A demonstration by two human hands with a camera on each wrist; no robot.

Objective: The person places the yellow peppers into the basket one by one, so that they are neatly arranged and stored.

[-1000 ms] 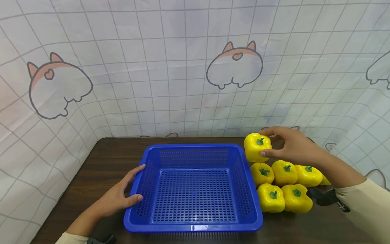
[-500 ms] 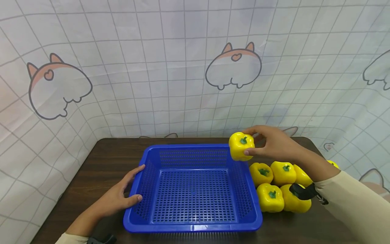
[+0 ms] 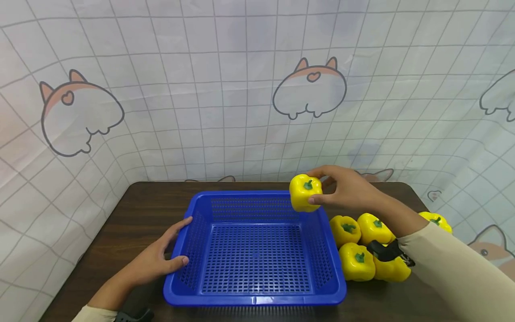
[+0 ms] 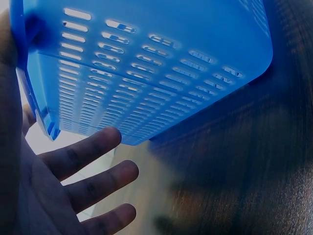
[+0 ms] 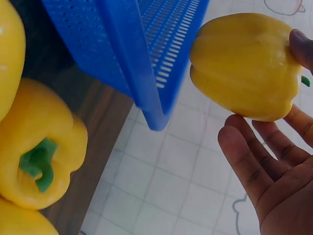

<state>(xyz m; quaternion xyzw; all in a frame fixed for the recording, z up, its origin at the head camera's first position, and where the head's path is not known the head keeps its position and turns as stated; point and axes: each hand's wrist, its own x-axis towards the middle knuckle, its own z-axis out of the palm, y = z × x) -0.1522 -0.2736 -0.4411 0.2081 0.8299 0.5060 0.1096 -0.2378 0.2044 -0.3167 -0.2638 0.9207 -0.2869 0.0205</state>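
A yellow bell pepper [image 3: 306, 193] with a green stem is held by my right hand [image 3: 346, 185], thumb on the near side and fingers behind. It hangs above the back right corner of a blue perforated plastic basket [image 3: 255, 300]. My left hand [image 3: 154, 259] rests at the basket's left rim, thumb and index finger touching it. In the left wrist view, the other fingers [image 4: 105, 183] stretch out, apart from the basket wall. More yellow bell peppers [image 3: 357, 264] stand in a cluster right of the basket, some partly hidden by my right arm.
The dark wooden table [image 3: 149, 205] bears the basket and the peppers. A white gridded cloth [image 3: 225, 112] with animal drawings rises behind the table and along its sides. In the right wrist view, the basket's rim [image 5: 142, 83] lies beside the held pepper.
My right hand has carried the bell pepper leftward, from above the pepper cluster to over the basket's back right corner. The left hand and the basket stay in place.
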